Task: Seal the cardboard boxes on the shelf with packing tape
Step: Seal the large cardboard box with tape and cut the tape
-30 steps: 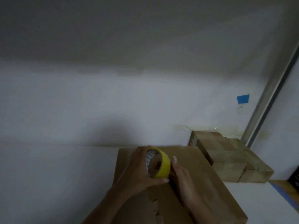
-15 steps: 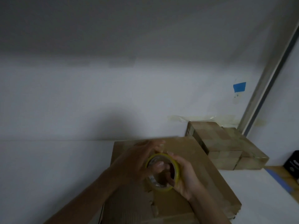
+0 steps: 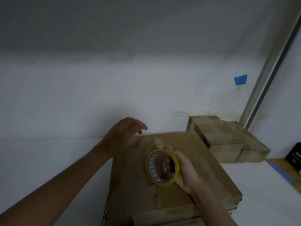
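Observation:
A flat cardboard box (image 3: 203, 162) lies on the white shelf in front of me, its top torn along the near left side. My right hand (image 3: 184, 170) grips a yellow roll of clear packing tape (image 3: 162, 167) above the box's middle, fingers through the core. A short loose end of tape (image 3: 158, 142) sticks up from the roll. My left hand (image 3: 125, 136) hovers over the far left corner of the box with fingers spread and curved, holding nothing.
Taped cardboard boxes (image 3: 228, 139) stand at the back right against the wall. A blue tape patch (image 3: 240, 79) is on the wall beside a metal upright (image 3: 267, 75). A dark object (image 3: 294, 156) sits at the right edge. White shelf surface (image 3: 48, 157) extends left.
My left hand has let go of the roll and moved up and to the left. The roll now rests in my right hand alone, with a tape end peeled up.

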